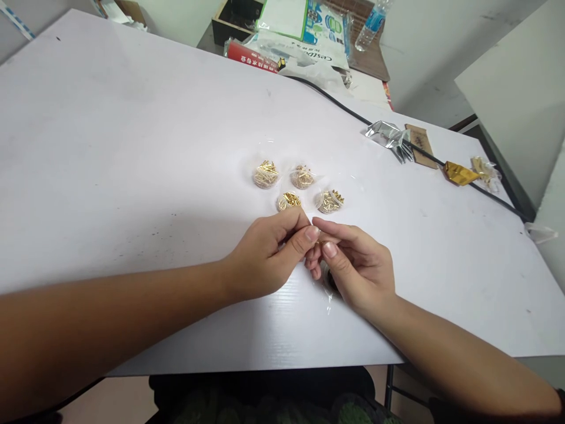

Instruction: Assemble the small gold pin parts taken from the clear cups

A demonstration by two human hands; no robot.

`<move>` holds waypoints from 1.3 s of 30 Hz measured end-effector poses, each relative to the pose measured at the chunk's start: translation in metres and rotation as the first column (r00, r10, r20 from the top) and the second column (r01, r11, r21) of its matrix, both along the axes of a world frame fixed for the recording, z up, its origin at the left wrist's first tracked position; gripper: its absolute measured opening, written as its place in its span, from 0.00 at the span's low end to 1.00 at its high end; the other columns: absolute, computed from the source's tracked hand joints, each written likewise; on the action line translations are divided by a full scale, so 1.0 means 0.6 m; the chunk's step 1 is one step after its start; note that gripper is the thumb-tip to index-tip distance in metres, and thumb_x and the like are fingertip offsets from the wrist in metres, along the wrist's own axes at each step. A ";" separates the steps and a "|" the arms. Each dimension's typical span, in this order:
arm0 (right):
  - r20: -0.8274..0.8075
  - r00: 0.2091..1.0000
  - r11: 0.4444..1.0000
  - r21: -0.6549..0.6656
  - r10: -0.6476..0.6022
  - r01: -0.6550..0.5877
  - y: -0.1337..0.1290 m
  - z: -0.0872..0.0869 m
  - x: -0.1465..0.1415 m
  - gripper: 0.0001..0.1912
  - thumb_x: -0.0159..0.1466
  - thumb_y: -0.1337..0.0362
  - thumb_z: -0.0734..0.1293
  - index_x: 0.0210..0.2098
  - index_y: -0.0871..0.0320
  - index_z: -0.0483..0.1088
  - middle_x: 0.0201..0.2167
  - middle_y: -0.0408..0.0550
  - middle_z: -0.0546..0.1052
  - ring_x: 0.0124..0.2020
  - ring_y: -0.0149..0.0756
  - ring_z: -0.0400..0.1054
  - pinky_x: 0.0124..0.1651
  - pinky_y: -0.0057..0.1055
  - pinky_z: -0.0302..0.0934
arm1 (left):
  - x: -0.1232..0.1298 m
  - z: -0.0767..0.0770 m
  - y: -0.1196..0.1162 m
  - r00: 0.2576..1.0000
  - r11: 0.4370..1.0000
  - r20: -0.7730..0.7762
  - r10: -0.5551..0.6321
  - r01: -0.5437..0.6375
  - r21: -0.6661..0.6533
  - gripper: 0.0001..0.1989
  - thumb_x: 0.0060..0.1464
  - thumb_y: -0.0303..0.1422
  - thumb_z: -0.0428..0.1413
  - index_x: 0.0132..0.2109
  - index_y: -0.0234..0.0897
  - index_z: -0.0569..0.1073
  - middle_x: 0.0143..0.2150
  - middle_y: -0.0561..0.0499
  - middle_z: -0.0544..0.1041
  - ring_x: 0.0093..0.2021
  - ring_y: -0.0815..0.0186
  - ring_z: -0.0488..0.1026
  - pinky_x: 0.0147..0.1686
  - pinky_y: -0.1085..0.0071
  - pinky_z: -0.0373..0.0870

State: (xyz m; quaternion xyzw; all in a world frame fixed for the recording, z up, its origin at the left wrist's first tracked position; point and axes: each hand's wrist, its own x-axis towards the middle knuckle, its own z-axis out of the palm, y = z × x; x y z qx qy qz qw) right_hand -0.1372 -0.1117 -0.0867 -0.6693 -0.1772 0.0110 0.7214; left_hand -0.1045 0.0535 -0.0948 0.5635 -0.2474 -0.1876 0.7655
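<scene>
White table (132, 135) bears 4 cups (265, 175) at 12 o'clock. Left hand (271, 256): fingertips pressed together; right hand (368, 271): I cannot tell. Fine handling step; steadiness seems needed next.

Four cups (265, 175) stand on the table (132, 135) just beyond the fingers (339, 229); foil (386, 133) and card (421, 147) lie farther off, rightward.

The left hand (276, 253) and right hand (368, 268) are bare, as are both forearms (132, 318), with short thumbnails (329, 249). Dark clothing (265, 390) with mottled green patches (353, 413) covers the lap at the near edge.
</scene>
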 end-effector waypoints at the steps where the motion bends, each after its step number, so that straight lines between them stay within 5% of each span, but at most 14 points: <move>1: 0.016 1.000 1.000 -0.011 -0.014 0.014 -0.002 -0.001 0.002 0.18 0.69 0.72 0.63 0.54 0.49 0.74 0.30 0.45 0.76 0.29 0.30 0.73 0.28 0.27 0.72 | 0.000 0.001 0.000 1.000 1.000 0.006 0.006 -0.006 -0.002 0.14 0.68 0.34 0.47 0.32 0.35 0.61 0.28 0.54 0.70 0.29 0.70 0.75 0.31 0.72 0.72; 10: -0.057 0.987 0.989 0.007 -0.149 0.149 -0.006 0.003 0.010 0.01 0.66 0.65 0.70 0.38 0.55 0.74 0.28 0.45 0.81 0.29 0.33 0.77 0.29 0.29 0.74 | 0.001 0.011 0.001 0.995 0.993 0.042 0.090 -0.093 0.072 0.13 0.67 0.32 0.48 0.31 0.36 0.62 0.26 0.57 0.66 0.30 0.74 0.71 0.30 0.77 0.69; 19: 0.029 0.987 0.987 0.017 -0.159 0.158 -0.013 -0.007 0.015 0.04 0.63 0.69 0.72 0.36 0.54 0.77 0.31 0.43 0.78 0.28 0.30 0.74 0.29 0.29 0.70 | -0.001 0.009 0.004 0.986 0.967 0.091 0.139 -0.155 0.201 0.14 0.66 0.36 0.49 0.31 0.36 0.63 0.24 0.56 0.67 0.24 0.74 0.63 0.24 0.76 0.62; 28: 0.016 0.995 0.987 0.123 -0.101 0.099 0.005 -0.011 0.010 0.06 0.63 0.70 0.72 0.38 0.53 0.78 0.33 0.43 0.75 0.28 0.32 0.75 0.30 0.33 0.74 | 0.000 0.006 0.000 0.998 0.995 0.016 0.064 -0.065 0.073 0.14 0.65 0.37 0.51 0.31 0.35 0.64 0.26 0.53 0.72 0.29 0.72 0.70 0.31 0.76 0.70; 39: -0.001 0.993 0.983 0.144 -0.117 0.116 0.010 -0.014 0.014 0.04 0.61 0.64 0.73 0.33 0.54 0.74 0.31 0.42 0.72 0.25 0.30 0.73 0.25 0.32 0.71 | 0.001 0.010 -0.001 0.999 0.995 0.011 0.047 -0.048 0.086 0.19 0.63 0.45 0.53 0.30 0.36 0.64 0.25 0.53 0.73 0.28 0.71 0.71 0.31 0.73 0.72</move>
